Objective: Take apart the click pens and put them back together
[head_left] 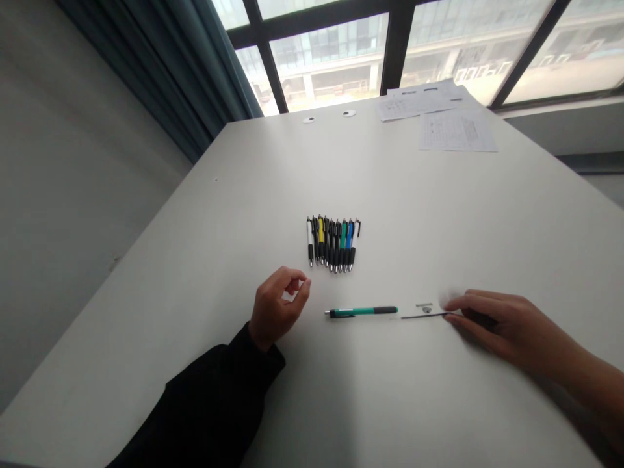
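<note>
My left hand (280,307) hovers or rests just left of the green pen, fingers curled and thumb tip meeting the index finger; nothing shows between them. A green pen barrel (361,311) with a black grip lies sideways on the table, its clip end toward that hand. To its right is a thin dark pen refill (422,316), lined up with the barrel. My right hand (492,322), slightly blurred, pinches the refill's right end between thumb and index finger. Just above the refill lie a small spring (424,304) and a metal pen tip (427,310).
A row of several pens (334,244), white, black, yellow, green and blue, lies side by side beyond my hands. Paper sheets (455,132) are at the far right of the white table (253,195), near the window. Two oval fittings (349,114) sit at the back edge.
</note>
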### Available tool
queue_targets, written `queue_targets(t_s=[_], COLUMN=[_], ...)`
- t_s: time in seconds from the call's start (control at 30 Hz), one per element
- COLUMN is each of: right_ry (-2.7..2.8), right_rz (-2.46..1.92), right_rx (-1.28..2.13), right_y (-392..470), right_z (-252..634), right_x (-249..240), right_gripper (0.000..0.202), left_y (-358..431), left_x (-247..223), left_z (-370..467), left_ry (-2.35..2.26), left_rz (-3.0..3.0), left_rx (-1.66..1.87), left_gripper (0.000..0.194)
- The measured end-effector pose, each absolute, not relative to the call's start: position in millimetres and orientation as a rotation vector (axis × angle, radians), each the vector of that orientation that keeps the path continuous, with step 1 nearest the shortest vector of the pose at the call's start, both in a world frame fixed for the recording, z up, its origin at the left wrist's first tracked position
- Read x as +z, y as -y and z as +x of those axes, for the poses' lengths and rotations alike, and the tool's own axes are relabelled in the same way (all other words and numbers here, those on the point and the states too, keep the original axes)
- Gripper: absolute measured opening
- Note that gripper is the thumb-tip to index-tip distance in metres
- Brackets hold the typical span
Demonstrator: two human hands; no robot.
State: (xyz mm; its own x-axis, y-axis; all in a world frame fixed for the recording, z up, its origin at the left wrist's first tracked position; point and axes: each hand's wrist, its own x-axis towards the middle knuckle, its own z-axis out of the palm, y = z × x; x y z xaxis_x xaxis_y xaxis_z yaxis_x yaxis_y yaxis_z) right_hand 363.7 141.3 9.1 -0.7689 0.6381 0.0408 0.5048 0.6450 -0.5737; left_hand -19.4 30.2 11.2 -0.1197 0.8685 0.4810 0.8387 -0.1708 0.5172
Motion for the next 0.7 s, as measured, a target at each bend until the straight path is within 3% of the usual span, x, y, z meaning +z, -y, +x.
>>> queue_targets(t_s=[0.7], right_ry=[2.632], right_rz=[-0.879], right_rx=[0.834], right_y=[-140.4], right_z=[362.7], right_x=[11.9], right_gripper=[0.017], left_y=[-28.9], left_x=[7.9], left_z=[-19.9], left_ry=[-1.887], left_rz=[2.083], left_rx=[1.144], left_gripper=[0.008])
